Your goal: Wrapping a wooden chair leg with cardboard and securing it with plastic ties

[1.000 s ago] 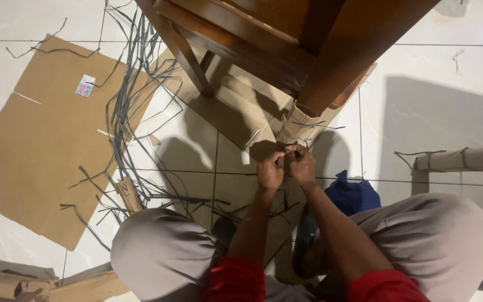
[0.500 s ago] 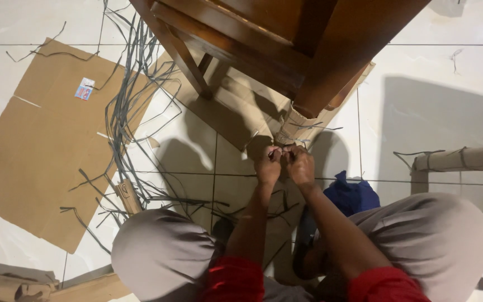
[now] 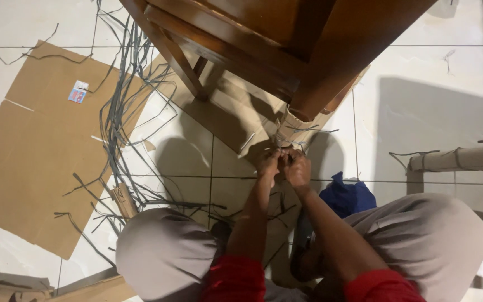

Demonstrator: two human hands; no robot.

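Observation:
My left hand (image 3: 268,163) and my right hand (image 3: 297,166) are pressed together just below a wooden furniture leg (image 3: 331,67) whose foot is wrapped in cardboard (image 3: 293,130). Both hands pinch a thin grey strap (image 3: 284,146) that runs around that cardboard wrap. The fingers are closed tight on the strap ends, and the strap between them is mostly hidden. I sit on the tiled floor with my knees to either side.
A flat cardboard sheet (image 3: 40,145) lies at the left with a tangle of grey straps (image 3: 121,106) beside it. Another cardboard-wrapped leg (image 3: 459,158) lies at the right. A blue cloth (image 3: 346,197) sits by my right knee. Cardboard scraps (image 3: 6,282) lie bottom left.
Both hands have shifted slightly up toward the wrapped foot and stayed closed on the strap. The view has drifted a little to the right and down.

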